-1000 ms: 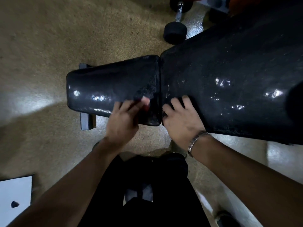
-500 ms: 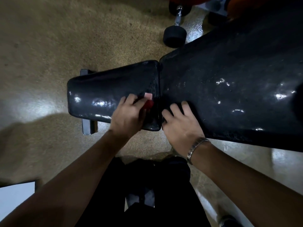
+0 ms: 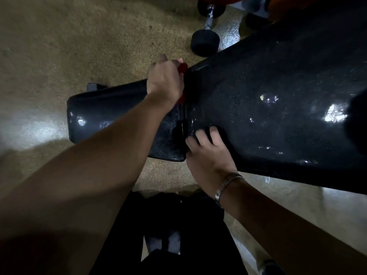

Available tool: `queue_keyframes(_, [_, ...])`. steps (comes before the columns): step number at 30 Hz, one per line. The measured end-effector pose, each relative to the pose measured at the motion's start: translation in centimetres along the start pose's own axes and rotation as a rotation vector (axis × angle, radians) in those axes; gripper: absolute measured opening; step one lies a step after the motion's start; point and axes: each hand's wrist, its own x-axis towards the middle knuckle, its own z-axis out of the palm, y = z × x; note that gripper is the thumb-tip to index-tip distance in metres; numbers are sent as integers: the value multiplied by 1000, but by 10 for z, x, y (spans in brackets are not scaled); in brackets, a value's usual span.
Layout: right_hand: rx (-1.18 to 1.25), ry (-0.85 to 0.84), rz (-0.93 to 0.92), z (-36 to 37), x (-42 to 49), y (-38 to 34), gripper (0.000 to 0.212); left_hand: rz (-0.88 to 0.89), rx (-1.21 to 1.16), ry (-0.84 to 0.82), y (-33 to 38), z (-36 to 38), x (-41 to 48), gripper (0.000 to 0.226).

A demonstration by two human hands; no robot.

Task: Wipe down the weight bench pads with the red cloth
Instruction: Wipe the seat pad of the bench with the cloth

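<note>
**Head view: cloth at the far end of the pad seam**

Left hand (image 3: 165, 80) curled tight around the red cloth (image 3: 182, 68), only slivers of red visible past the fingertips and below the palm, pressed at the far end of the gap between seat pad (image 3: 111, 114) and back pad (image 3: 278, 108). Right hand (image 3: 208, 155) spread flat, fingers loose, resting on the back pad's near edge, holding nothing. Bare floor (image 3: 69, 46) left of the seat; dumbbell (image 3: 205, 42) close beyond the seam.

Red cloth (image 3: 183, 68) between glossy black pads (image 3: 268, 108)
</note>
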Motion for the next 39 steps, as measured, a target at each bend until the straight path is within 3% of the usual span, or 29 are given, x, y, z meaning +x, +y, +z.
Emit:
queue_keyframes(6, [79,24,13,-2,-2,1,28,101,-59,94,-13,21,-59,43])
queue_keyframes(9, [35,-114,-9,-11,0,3,17,128,-74,62,-22,32,-102,44])
queue_keyframes(12, [27,-177,-41,-17,-1,5,30,180,-70,42,-33,43,-144,55])
queue_keyframes(17, [27,-179,-101,-24,-4,8,35,133,-138,47,-38,61,-195,53])
queue_keyframes(24, [38,-201,-99,-25,-3,9,37,197,-105,9,-53,66,-232,57])
queue_keyframes(32, [36,-250,-92,-29,-2,8,34,162,-98,11,-38,36,-138,47])
queue_keyframes(34, [28,-225,-77,-23,-2,6,31,157,-59,21,-28,26,-103,38])
queue_keyframes(39, [21,-116,-41,-8,-1,1,16,136,22,1,-18,12,-49,41])
